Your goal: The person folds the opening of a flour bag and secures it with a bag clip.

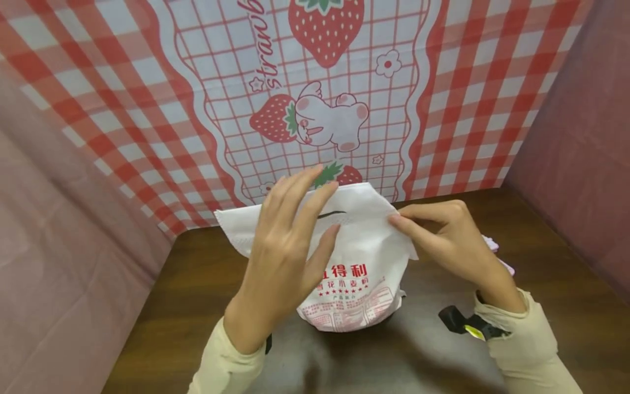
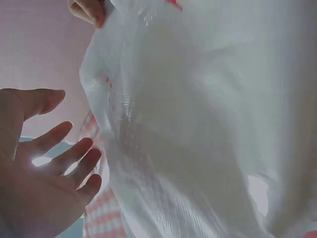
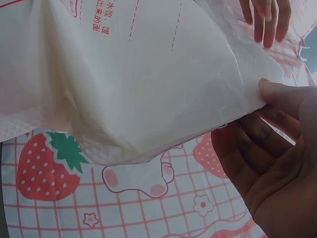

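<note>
A white flour bag with red Chinese print stands upright in the middle of the head view, its wide top flap spread and a dark slit near the upper edge. My right hand pinches the right edge of that top between thumb and fingers; the right wrist view shows the same pinch on the bag. In front of the bag's left part, my left hand is raised with fingers spread and loosely bent. The left wrist view shows this hand beside the bag, apart from it and holding nothing.
The bag stands on a dark brown wooden table. Behind it hangs a red-and-white checked cloth with strawberry prints. Partly behind my right wrist lies a small pale purple object. Pink curtains flank both sides.
</note>
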Motion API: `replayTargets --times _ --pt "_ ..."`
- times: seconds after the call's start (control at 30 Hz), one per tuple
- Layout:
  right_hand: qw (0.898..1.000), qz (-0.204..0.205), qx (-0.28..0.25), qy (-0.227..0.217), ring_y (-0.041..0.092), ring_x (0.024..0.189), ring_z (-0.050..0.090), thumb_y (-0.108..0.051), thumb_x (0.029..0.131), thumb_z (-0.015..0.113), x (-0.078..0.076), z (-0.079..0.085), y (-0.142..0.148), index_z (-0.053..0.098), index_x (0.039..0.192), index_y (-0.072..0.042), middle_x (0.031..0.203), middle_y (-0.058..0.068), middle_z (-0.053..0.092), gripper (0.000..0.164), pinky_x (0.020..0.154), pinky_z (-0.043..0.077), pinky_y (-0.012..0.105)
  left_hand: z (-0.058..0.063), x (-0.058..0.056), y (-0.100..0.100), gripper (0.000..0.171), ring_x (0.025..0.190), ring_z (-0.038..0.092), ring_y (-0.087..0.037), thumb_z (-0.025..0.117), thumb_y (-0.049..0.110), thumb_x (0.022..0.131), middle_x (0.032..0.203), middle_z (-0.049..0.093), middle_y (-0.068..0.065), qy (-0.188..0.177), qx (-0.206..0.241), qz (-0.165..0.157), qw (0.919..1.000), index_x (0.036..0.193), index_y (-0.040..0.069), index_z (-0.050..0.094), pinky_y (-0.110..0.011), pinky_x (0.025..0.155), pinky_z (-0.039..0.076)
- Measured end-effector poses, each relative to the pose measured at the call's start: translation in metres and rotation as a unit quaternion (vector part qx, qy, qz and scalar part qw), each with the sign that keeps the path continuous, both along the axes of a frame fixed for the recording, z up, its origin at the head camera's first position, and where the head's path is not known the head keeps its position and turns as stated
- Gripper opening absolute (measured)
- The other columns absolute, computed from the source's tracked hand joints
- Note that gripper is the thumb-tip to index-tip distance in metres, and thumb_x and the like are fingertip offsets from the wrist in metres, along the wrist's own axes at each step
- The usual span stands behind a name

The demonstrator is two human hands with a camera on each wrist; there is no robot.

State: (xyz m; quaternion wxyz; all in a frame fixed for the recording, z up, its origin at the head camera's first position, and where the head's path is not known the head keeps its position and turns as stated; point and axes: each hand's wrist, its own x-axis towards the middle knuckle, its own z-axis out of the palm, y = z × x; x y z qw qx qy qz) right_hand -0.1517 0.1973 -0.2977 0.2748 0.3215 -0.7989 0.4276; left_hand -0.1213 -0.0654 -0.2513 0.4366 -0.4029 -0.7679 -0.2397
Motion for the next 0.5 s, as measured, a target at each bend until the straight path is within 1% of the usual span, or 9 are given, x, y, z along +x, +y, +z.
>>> replayTargets --times 0.13,0.23,0.33,0.43,0.5 --pt "1.000 0.007 0.001 -0.009 0.006 0.068 0.066 -0.001 0.084 0.076 0.001 0.000 0.001 0.079 0.093 -0.012 0.084 0.003 0.074 0.015 0.062 0.052 0.016 0.002 -0.012 0.009 0.052 0.123 0.052 -0.030 0.071 0.015 0.090 0.135 0.058 -0.015 -0.006 -0.032 0.035 0.9988 0.136 -0.002 0.054 -0.052 0.115 0.027" --pt "1.000 0.014 -0.001 -0.009 0.006 0.069 0.066 -0.002 0.086 0.076 0.001 0.000 0.001 0.079 0.093 -0.012 0.084 0.006 0.074 0.013 0.062 0.052 0.016 0.000 -0.017 0.012 0.049 0.112 0.056 -0.028 0.070 0.019 0.092 0.125 0.063 -0.012 -0.011 -0.054 0.055 0.9970 0.134 0.000 0.056 -0.051 0.113 0.028" --pt "1.000 0.021 -0.004 -0.010 0.006 0.070 0.066 0.000 0.085 0.075 0.000 0.000 0.000 0.078 0.094 -0.011 0.085 0.007 0.074 0.015 0.062 0.053 0.017 -0.002 -0.021 0.013 0.040 0.103 0.057 -0.027 0.070 0.019 0.093 0.115 0.066 -0.010 -0.010 -0.059 0.057 0.9966 0.128 0.002 0.062 -0.050 0.108 0.032" --pt "1.000 0.018 -0.001 -0.013 0.006 0.070 0.066 0.001 0.085 0.076 0.000 0.001 0.000 0.078 0.095 -0.012 0.086 0.006 0.074 0.017 0.062 0.053 0.017 -0.002 -0.025 0.013 0.032 0.098 0.058 -0.026 0.070 0.019 0.093 0.107 0.068 -0.008 -0.003 -0.053 0.049 0.9974 0.121 0.004 0.066 -0.048 0.101 0.036" --pt "1.000 0.017 -0.001 -0.024 0.007 0.069 0.066 0.000 0.085 0.075 0.001 0.002 0.000 0.078 0.096 -0.013 0.086 0.005 0.074 0.017 0.062 0.053 0.017 -0.002 -0.028 0.012 0.027 0.096 0.059 -0.026 0.070 0.017 0.093 0.103 0.068 -0.008 -0.002 -0.045 0.041 0.9981 0.117 0.004 0.067 -0.046 0.097 0.038"
